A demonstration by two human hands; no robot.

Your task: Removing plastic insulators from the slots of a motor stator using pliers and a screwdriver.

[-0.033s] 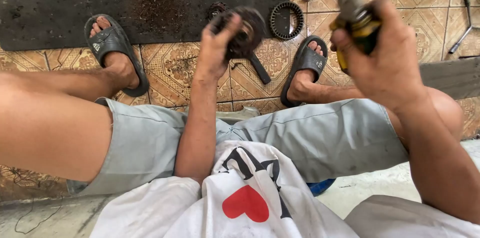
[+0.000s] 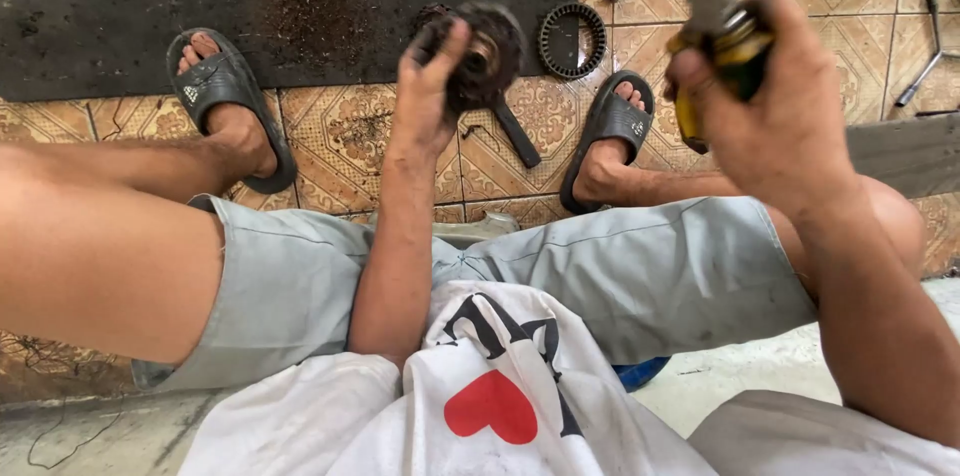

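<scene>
The right hand (image 2: 775,111) was clenched around a yellow-handled tool (image 2: 725,46) while the left hand (image 2: 430,86) gripped a greasy round gear part (image 2: 485,56) above the tiled floor (image 2: 340,136); grease could probably let it slip toward the sandalled foot (image 2: 605,136).

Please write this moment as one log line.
left hand: grip on dark round part | right hand: grip on yellow-handled tool | ring: on floor
</scene>
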